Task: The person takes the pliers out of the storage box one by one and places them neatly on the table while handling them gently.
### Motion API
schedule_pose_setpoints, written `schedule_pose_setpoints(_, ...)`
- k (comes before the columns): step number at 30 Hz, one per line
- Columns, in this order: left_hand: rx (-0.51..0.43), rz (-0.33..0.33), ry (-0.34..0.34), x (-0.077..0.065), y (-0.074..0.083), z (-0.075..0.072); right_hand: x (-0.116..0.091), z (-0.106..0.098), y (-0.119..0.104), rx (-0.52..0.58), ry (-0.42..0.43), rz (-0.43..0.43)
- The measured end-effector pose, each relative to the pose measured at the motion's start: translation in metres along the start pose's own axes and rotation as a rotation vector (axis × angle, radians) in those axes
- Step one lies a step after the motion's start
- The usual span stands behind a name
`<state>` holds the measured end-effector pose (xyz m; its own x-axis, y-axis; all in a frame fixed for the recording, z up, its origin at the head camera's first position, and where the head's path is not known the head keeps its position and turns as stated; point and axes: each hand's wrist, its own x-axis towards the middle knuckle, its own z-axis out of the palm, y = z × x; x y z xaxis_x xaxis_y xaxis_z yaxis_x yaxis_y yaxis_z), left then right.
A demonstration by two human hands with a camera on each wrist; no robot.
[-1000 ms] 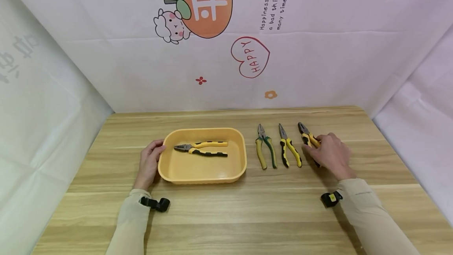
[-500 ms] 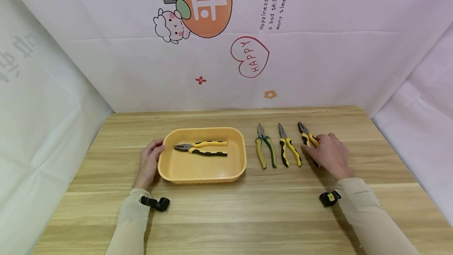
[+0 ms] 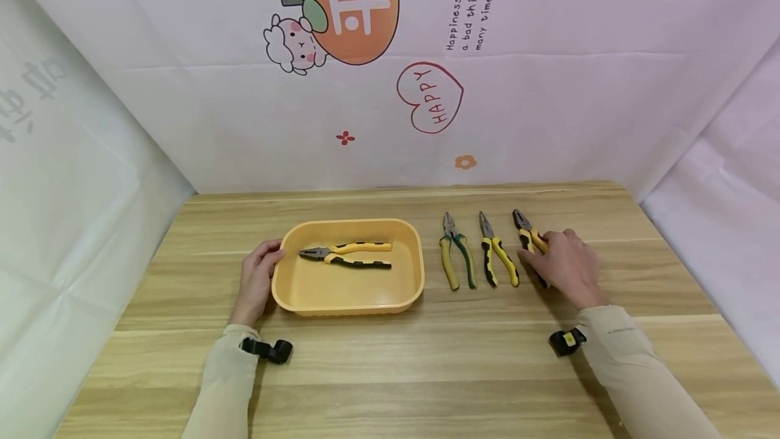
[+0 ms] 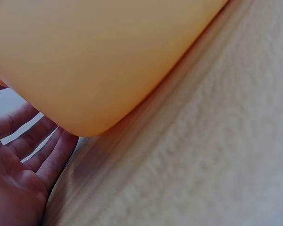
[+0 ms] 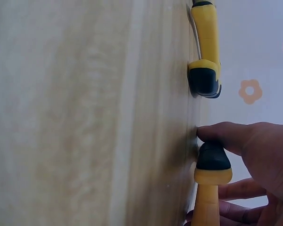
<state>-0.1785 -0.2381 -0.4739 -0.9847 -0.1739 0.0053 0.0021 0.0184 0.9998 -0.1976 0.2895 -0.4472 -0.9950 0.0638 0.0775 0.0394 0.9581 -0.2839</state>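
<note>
A small tabletop booth, printed white cloth (image 3: 560, 114) on three sides of a wood-grain table (image 3: 414, 378).

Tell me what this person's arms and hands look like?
Both the left hand and right hand appear ungloved. The left sleeve and right sleeve are long, plain and beige. A small black device sits at each wrist, left and right; the right one bears a yellow patch.

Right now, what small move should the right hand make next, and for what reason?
I would perhaps lift the rightmost pliers slightly: the right hand has its thumb and fingers on both sides of the handles, no other tool touches them, and the left hand rests against the yellow tray.
</note>
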Motion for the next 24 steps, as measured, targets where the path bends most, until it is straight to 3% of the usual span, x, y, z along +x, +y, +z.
schedule_pose_setpoints(24,-0.005,0.012,-0.011,-0.0007,0.0007,-0.0009,-0.0004,-0.0018,-0.0055,-0.069,-0.057,-0.021)
